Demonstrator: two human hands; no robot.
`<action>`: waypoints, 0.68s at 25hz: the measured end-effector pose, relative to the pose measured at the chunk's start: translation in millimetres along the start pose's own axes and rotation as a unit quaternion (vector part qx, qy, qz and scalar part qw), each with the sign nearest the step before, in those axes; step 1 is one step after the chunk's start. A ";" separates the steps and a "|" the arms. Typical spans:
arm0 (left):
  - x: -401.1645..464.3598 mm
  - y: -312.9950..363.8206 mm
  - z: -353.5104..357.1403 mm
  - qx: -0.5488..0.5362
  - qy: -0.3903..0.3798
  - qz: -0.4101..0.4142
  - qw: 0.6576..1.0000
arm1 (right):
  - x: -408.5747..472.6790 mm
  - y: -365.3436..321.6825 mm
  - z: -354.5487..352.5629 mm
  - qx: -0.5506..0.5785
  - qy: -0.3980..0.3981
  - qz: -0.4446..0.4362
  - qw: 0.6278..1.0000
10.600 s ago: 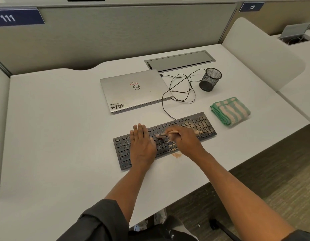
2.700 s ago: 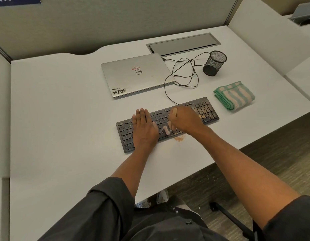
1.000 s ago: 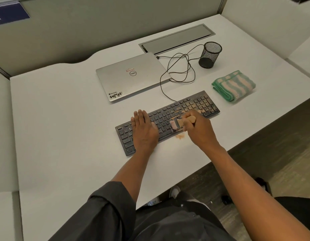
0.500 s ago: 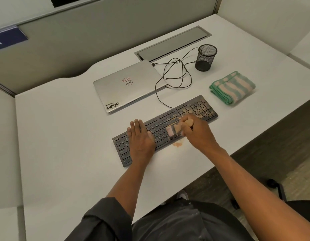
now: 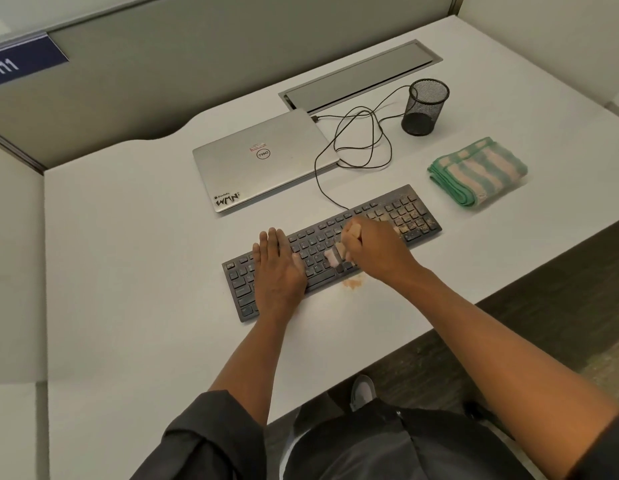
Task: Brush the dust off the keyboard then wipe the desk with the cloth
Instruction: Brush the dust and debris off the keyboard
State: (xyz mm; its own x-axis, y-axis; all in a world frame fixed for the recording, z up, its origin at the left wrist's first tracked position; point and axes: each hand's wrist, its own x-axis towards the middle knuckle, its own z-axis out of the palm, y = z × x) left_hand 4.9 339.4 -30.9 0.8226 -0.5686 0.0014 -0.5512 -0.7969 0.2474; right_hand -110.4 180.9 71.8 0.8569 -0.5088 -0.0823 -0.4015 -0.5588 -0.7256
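Keyboard (image 5: 401, 216) near desk (image 5: 128, 271) front edge; left hand (image 5: 277, 268) flat on keys, right hand (image 5: 374, 251) gripping brush (image 5: 336, 254).

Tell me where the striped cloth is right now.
In the head view the folded striped cloth lies on the desk to the right, just beyond the keyboard's right end and in front of the mesh cup, untouched by either hand.

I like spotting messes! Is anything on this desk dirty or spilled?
Yes. A small orange-brown dust pile lies on the desk by the keyboard, whose number keys look speckled with it.
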 end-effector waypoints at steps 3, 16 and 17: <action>0.3 -0.6 1.1 0.004 0.010 0.003 1.000 | 2.4 2.1 -2.0 -0.066 -0.046 0.012 0.997; 0.8 1.1 2.1 0.005 0.016 0.001 1.000 | 32.4 3.2 -26.6 -0.119 -0.079 -0.003 0.990; 1.2 0.9 2.5 0.006 0.015 0.000 1.000 | 32.9 1.4 -27.5 -0.096 -0.070 -0.007 0.993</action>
State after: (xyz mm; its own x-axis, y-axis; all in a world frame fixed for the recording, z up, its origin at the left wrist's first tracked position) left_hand 5.1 337.4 -33.0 0.8264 -0.5623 0.0307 -0.5527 -0.7994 0.2356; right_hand -91.6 145.3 86.8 0.8936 -0.4124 -0.1773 -0.4328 -0.6868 -0.5840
